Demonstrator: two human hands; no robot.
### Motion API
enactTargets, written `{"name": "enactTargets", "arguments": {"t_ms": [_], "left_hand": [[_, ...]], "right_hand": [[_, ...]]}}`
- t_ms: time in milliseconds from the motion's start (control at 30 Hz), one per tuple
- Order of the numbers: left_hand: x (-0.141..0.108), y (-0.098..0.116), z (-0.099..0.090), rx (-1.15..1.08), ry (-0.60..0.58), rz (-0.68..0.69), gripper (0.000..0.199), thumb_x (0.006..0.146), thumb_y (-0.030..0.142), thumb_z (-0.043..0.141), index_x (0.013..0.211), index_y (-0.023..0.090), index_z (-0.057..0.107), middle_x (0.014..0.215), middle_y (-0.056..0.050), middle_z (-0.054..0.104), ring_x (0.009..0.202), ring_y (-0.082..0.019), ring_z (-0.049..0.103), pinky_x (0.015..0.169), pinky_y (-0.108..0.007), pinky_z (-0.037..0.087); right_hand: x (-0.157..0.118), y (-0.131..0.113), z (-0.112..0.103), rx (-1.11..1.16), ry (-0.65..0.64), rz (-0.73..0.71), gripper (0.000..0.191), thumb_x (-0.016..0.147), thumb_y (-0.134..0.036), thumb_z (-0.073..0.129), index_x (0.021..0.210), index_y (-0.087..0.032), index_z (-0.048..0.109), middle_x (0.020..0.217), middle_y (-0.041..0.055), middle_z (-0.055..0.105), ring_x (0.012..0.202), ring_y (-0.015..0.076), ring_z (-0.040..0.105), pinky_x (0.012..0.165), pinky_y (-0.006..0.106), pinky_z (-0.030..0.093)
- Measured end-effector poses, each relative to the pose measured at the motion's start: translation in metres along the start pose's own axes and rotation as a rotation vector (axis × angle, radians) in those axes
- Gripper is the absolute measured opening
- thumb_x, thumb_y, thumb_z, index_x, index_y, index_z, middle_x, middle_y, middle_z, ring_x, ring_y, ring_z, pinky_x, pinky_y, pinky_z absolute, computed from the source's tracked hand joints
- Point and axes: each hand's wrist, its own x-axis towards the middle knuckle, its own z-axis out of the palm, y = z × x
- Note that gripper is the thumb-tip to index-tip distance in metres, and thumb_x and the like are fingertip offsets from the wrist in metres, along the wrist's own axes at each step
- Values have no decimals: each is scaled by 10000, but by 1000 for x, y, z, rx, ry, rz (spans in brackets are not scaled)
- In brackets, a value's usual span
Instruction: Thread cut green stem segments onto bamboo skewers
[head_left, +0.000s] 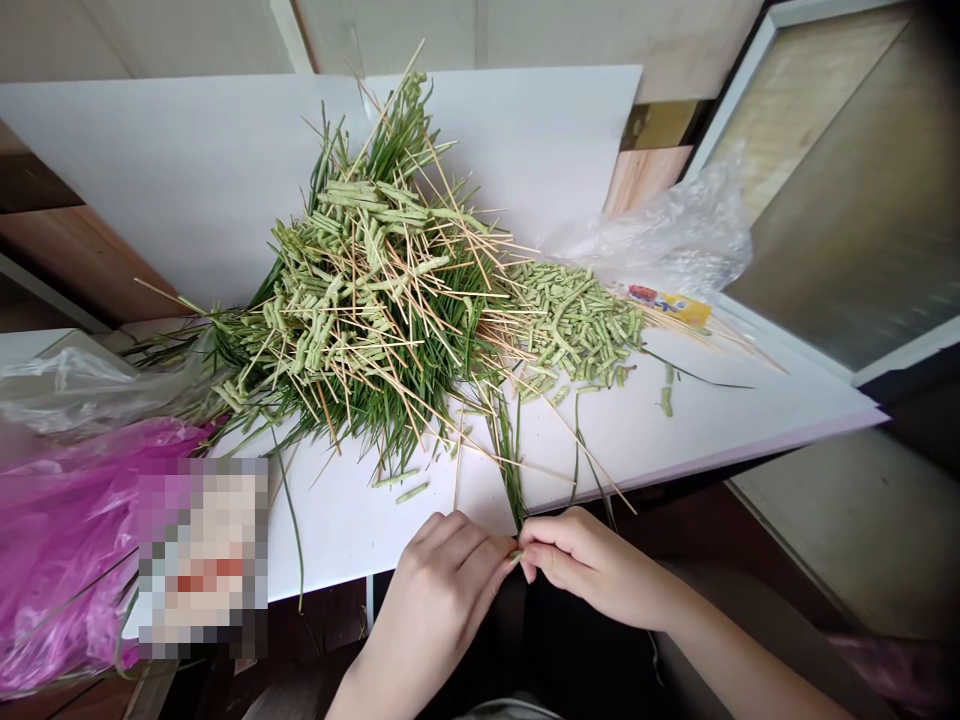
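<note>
My left hand [448, 580] and my right hand [581, 560] meet at the front edge of the white table [352, 530]. A small piece of green bean [515, 556] shows between my fingertips; my left hand pinches it and my right fingertips press close by. Long green stems [508, 470] run from the table down to my hands. A thin wooden stick [458, 460] rises above my left hand. Behind them lies a big heap of green stems [405, 400] with bean-laden sticks [375, 215] on top. Cut bean pieces [577, 320] form a pile to its right.
A pink plastic bag [67, 540] lies at the left, below a clear bag [82, 380]. Another clear bag [675, 235] and a yellow packet with sticks [679, 305] are at the back right. A pixelated patch hides something at lower left.
</note>
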Motion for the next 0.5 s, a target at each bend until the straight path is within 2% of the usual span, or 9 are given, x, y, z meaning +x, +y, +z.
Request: {"name": "enactTargets", "arguments": {"t_ms": [333, 500], "left_hand": [[0, 2, 2, 88, -3, 30, 129, 993, 208, 564, 1076, 160, 651, 915, -49, 707, 780, -220, 590, 696, -359, 428], [-1, 3, 6, 99, 14, 45, 138, 1006, 197, 534, 931, 169, 646, 801, -29, 671, 705, -196, 547, 662, -338, 370]], "right_hand": [[2, 8, 2, 179, -22, 67, 316, 1039, -310, 464, 793, -168, 602, 508, -87, 397, 471, 79, 332, 491, 208, 270], [1, 8, 0, 181, -99, 86, 302, 1032, -300, 479, 811, -166, 635, 503, -83, 412, 468, 82, 356, 492, 204, 291]]}}
